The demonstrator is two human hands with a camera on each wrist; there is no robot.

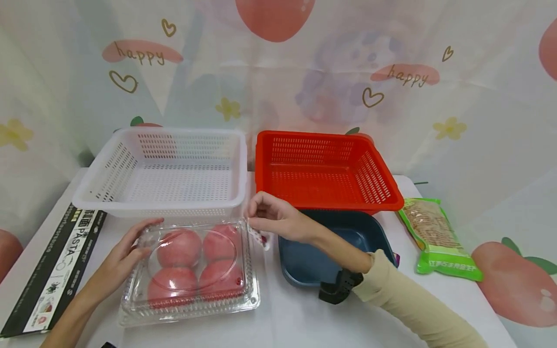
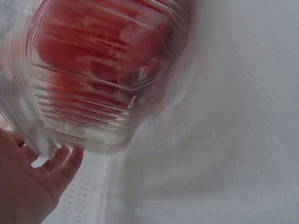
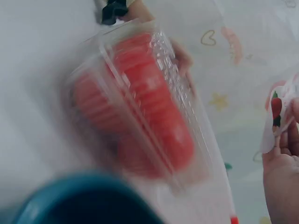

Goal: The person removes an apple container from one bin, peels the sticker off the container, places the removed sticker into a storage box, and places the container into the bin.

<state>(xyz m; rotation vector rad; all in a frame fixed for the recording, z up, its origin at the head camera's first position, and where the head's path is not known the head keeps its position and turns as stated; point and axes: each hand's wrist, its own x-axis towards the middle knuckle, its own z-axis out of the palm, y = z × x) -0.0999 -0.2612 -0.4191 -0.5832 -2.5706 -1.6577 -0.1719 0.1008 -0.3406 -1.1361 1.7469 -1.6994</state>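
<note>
A clear plastic clamshell box [image 1: 197,273] with several round red fruits, like tomatoes [image 1: 179,247], rests on the white table. My left hand [image 1: 124,258] grips the box at its left end; in the left wrist view its fingertips [image 2: 70,163] curl at the rim. Above the box's right back corner, my right hand [image 1: 285,217] pinches a small whitish sticker [image 1: 259,238] with a red picture on it. The right wrist view shows the sticker [image 3: 276,112] between thumb and fingers, apart from the box.
Behind the box stands a white basket [image 1: 161,205], with a red basket [image 1: 326,205] to its right. A dark blue basin [image 1: 300,270] sits under my right forearm. A green food packet [image 1: 448,261] lies far right, a black-and-white pasta box [image 1: 56,275] at left.
</note>
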